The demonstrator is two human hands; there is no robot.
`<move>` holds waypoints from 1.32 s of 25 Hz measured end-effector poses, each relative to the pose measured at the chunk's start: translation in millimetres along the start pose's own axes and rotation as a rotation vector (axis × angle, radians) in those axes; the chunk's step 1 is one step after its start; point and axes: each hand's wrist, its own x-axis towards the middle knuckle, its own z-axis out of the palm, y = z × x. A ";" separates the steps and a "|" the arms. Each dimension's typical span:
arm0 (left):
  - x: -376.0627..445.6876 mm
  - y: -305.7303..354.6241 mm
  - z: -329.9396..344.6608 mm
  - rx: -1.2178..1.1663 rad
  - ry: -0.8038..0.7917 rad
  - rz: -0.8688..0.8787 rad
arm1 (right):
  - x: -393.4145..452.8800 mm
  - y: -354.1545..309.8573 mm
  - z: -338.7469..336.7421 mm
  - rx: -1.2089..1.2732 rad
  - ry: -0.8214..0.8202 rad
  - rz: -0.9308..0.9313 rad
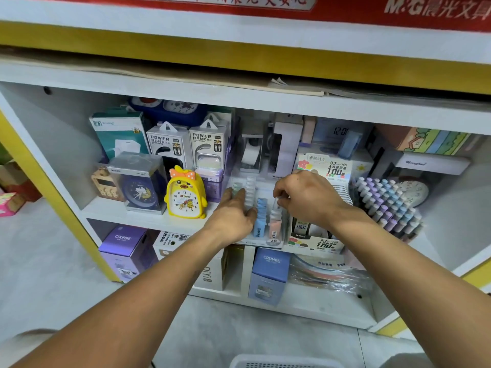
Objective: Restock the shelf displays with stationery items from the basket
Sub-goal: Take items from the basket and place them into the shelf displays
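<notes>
Basket (268,362): a white slotted rim is seen at the bottom edge of the frame, nearest the camera, between the two forearms; its contents are not shown.
Left hand (233,219): reached into the middle shelf at frame centre; the grip is flat, fingers held straight and pressed against the left rows of the clear display tray (261,241), thumb beside the blue boxes.
Right hand (305,197): held just right of the left hand, over the same tray; the grip is curled, and a small pale lead case (279,201) is pinched at the fingertips above the pink row.
Lead cases in tray: narrow boxes are stood in rows, with pale green (236,187) at the back left, white (250,189) next, blue (261,216) in the centre and pink (276,224) on the right; a "2B" label is shown on the tray front.
Refill display box (318,244): set touching the tray's right side, printed "0.7" and "100".
Pastel pens (390,205): a slanted rack of lilac, blue and white caps is seen right of centre.
Duck clock (186,196): a yellow alarm clock is stood left of the tray, beside a boxed blue clock (140,184).
Power bank packs (186,144): two are stood upright behind the clocks.
Lower shelf: purple and blue "CRUHRE" boxes (269,274) are stored below.
</notes>
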 end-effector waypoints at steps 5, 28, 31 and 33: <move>-0.6 0.4 0.0 0.003 0.018 0.003 | -1.8 -3.5 0.7 0.027 -0.015 -0.056; -100.3 23.8 31.5 0.166 0.030 0.252 | -133.9 -15.9 28.5 0.233 -0.263 0.051; -127.5 5.8 90.2 0.269 -0.295 0.177 | -186.7 -2.5 97.0 0.261 -0.580 0.201; -139.1 -8.3 132.0 0.312 -0.443 0.120 | -220.2 8.3 146.9 0.295 -0.700 0.315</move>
